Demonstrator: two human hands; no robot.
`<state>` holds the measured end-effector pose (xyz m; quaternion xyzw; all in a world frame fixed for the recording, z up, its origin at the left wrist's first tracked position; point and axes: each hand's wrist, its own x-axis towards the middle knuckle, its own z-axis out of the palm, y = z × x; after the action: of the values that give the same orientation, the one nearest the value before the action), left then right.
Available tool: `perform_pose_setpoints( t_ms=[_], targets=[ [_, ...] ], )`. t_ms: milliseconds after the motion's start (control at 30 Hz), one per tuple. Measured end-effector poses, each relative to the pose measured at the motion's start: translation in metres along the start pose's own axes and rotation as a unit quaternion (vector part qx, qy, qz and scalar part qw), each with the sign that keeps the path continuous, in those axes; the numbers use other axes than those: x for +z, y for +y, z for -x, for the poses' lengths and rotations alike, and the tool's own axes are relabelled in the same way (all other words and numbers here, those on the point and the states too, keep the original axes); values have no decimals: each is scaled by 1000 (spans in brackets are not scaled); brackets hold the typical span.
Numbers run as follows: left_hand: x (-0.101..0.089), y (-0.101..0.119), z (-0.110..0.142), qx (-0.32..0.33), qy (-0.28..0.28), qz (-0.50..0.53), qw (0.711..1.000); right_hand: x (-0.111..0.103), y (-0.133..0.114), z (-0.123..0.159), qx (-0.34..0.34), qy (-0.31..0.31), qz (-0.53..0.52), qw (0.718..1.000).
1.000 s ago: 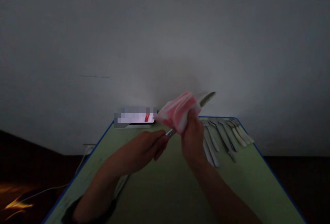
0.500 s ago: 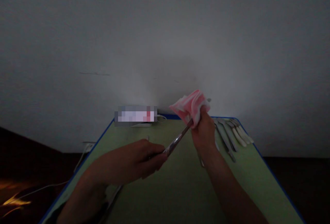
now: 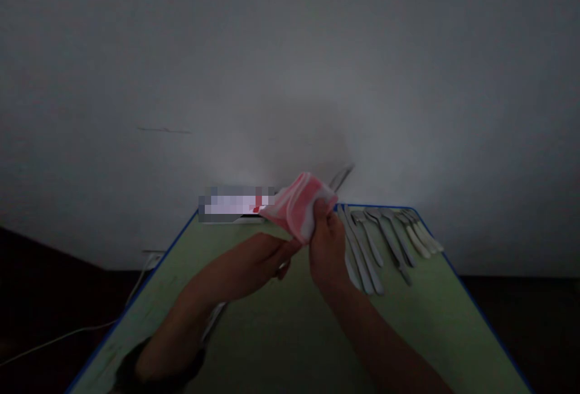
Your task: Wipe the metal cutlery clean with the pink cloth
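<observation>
My left hand (image 3: 267,264) is closed around the handle end of a shiny metal piece of cutlery (image 3: 342,177). Its far end pokes out beyond a pink and white cloth (image 3: 296,203); that tip is blurred, so its kind is unclear. My right hand (image 3: 328,240) grips the cloth, which is wrapped around the cutlery's middle and hides it. Both hands are close together above the table, the left fingers near the cloth's lower edge.
On the right of the green, blue-edged table (image 3: 290,345) lie several metal utensils (image 3: 362,261) and white-handled forks (image 3: 417,240). A pixelated object (image 3: 235,205) stands at the back left. Another long object (image 3: 214,321) lies partly under my left forearm. A wall rises behind.
My right hand and the cloth have moved left and down along the cutlery, towards my left hand. More of the far end now shows, and the handle between my hands is covered.
</observation>
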<state>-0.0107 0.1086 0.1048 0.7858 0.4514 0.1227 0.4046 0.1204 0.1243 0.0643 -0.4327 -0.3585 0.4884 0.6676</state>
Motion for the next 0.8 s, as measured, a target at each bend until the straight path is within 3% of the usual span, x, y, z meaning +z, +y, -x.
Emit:
perform_pose_setpoints(
  t_ms=[133,300,400,567,667,800],
  targets=[
    [3,4,0,-2,-37,2,999,-2,4,-3,34,-10,-1,999],
    [-13,2,17,-35,-161,-27,986,-32,-8,-43,-8,72,-56,996],
    [-19,1,21,-45,-185,-28,981,-46,-15,-58,-43,107,-99,988],
    [-15,-3,12,-9,-116,-66,991,-34,-9,-41,-54,104,32,993],
    [-12,-9,7,-8,-77,-78,994,-14,6,-16,-29,44,103,993],
    [-11,-23,1,30,-45,-81,995,4,29,13,20,-50,113,992]
  ],
)
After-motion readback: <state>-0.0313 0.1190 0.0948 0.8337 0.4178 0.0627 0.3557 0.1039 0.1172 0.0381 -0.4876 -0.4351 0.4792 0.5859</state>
